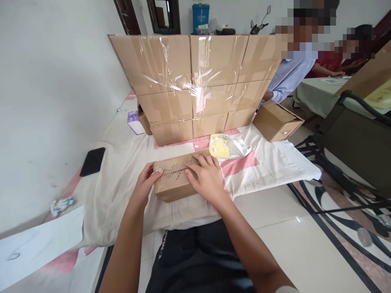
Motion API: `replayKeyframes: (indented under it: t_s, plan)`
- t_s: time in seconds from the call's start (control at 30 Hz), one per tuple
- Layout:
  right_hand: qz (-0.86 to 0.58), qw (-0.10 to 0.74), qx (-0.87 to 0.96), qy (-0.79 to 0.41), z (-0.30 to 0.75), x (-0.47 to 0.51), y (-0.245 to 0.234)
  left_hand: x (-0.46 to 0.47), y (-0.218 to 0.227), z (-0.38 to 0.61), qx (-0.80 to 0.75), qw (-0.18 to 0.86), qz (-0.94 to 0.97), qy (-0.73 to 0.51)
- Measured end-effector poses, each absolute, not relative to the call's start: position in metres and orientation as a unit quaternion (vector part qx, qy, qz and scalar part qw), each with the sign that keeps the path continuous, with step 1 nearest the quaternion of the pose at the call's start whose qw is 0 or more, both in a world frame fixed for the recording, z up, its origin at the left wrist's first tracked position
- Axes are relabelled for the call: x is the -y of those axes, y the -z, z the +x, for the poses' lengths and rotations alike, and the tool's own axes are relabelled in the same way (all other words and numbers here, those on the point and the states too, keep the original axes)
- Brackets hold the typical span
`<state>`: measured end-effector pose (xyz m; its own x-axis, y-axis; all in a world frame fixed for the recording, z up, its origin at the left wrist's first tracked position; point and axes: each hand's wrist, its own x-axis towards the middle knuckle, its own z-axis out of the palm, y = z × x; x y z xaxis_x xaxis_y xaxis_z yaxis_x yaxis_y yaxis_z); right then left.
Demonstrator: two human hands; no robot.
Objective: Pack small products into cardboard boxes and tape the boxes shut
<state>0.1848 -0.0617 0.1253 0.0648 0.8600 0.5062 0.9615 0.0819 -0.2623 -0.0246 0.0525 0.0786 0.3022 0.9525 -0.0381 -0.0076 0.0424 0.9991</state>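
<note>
A small cardboard box (174, 193) lies on the cloth-covered table in front of me. Its top carries a jagged, torn-looking strip along the middle seam. At the box's left end my left hand (147, 181) grips it, thumb on the top edge and fingers round the side. My right hand (206, 173) rests on the right part of the top, fingers stretched out and partly spread, covering that end. Just behind the right hand are a yellow sheet with white pieces (220, 145) and a white object, possibly a tape dispenser (242, 147).
A wall of stacked, plastic-wrapped cartons (171, 101) rises behind. An open carton (276, 122) stands right, a black phone (93, 161) and purple-white box (135, 122) left. A person in a light blue shirt (291, 77) is beyond; a dark chair (351, 134) stands right.
</note>
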Motion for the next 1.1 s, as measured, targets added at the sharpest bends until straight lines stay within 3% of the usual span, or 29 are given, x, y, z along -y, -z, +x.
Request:
replayKeyframes:
  t_s: [0.23,0.3,0.47,0.63,1.0,1.1]
  plan:
    - [-0.667,0.498,0.525,0.174,0.284,0.043,-0.104,-0.065,-0.052,-0.003,-0.381,0.614,0.438,-0.535]
    - [-0.689,0.513,0.489,0.152,0.336,0.018,-0.099,-0.072,-0.044,0.002,-0.353,0.606,0.405,-0.586]
    - [-0.788,0.339,0.512,0.052,0.425,-0.060,-0.091,-0.080,-0.031,-0.001,-0.348,0.591,0.386,-0.617]
    - [-0.822,0.175,0.542,0.023,0.430,-0.092,-0.072,-0.078,-0.023,-0.007,-0.405,0.600,0.380,-0.575]
    - [-0.798,-0.052,0.600,0.022,0.429,-0.087,-0.062,-0.063,-0.043,-0.004,-0.456,0.552,0.392,-0.578]
    - [-0.784,-0.070,0.616,0.024,0.429,-0.089,-0.060,-0.063,-0.039,-0.004,-0.489,0.551,0.389,-0.553]
